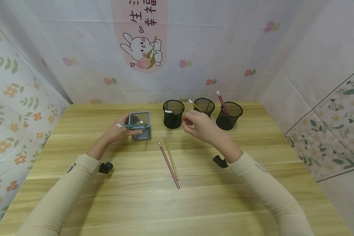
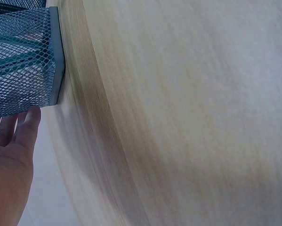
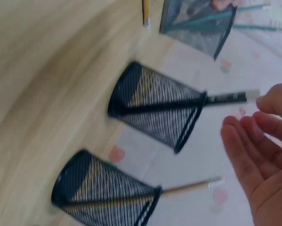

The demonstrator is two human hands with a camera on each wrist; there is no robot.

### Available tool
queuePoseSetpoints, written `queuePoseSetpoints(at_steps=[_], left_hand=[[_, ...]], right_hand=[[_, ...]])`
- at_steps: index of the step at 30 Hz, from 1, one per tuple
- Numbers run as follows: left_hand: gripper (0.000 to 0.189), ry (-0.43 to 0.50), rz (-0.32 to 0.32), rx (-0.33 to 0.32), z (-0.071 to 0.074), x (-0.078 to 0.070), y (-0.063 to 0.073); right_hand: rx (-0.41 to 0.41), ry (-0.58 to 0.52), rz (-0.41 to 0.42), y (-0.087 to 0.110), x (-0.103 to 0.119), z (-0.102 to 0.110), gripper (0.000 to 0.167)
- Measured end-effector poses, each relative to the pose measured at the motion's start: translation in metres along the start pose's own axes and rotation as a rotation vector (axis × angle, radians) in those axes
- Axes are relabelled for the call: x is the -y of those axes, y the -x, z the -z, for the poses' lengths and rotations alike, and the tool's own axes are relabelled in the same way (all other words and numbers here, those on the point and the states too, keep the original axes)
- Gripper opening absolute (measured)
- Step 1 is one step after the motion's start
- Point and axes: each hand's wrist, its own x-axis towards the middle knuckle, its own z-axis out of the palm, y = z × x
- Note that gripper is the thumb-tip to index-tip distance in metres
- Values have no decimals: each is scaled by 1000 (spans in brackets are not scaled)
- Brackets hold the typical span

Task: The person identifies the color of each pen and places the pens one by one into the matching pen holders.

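My left hand holds a grey square mesh pencil cup, thumb along its front and fingers around the left side. Green pencils with white erasers lean in that cup. In the left wrist view the fingertips touch the mesh. My right hand hovers beside a round black mesh cup, bent fingers apart and nothing held between them. Black pencils stand in this cup, their eraser ends close to the thumb in the right wrist view.
A yellow pencil leans in a second black cup; red pencils lean in a third. One red pencil and one yellow pencil lie mid-table. A printed curtain hangs behind the wooden table.
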Motion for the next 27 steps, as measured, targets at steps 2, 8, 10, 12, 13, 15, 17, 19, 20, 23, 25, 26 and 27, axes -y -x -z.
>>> queuePoseSetpoints(at_steps=[2,8,10,12,13,15,17,19,20,23,25,26,27], left_hand=[[59,1,4,0,0,1,0],[59,-1,8,6,0,3,-1],[59,-4,6,7,1,2,0],[60,-11,4,6,1,2,-1],[60,-16,2,7,1,2,-1],[60,-19,2,7,1,2,-1],[60,-21,2,7,1,1,-1],[60,-20,4,6,1,1,-1],[60,-19,6,6,1,1,-1],[60,-20,9,5,1,0,-1],[60,-21,12,4,1,0,-1],[60,-22,13,4,1,0,-1],[61,-22,13,4,0,0,-1]], right_hand=[[27,-15,-31,0,3,-5,5],[106,-108,-169,-1,12,-23,5],[149,-124,-221,-1,15,-29,6],[195,-138,-271,-1,18,-34,7],[221,-144,-298,-1,20,-36,8],[272,-156,-341,-1,24,-40,9],[320,-172,-386,-1,27,-43,10],[354,-187,-414,0,30,-47,10],[365,-192,-421,0,31,-49,11],[386,-198,-431,1,32,-55,14],[399,-190,-437,2,33,-59,17],[405,-186,-444,2,33,-61,19],[411,-182,-452,3,33,-63,20]])
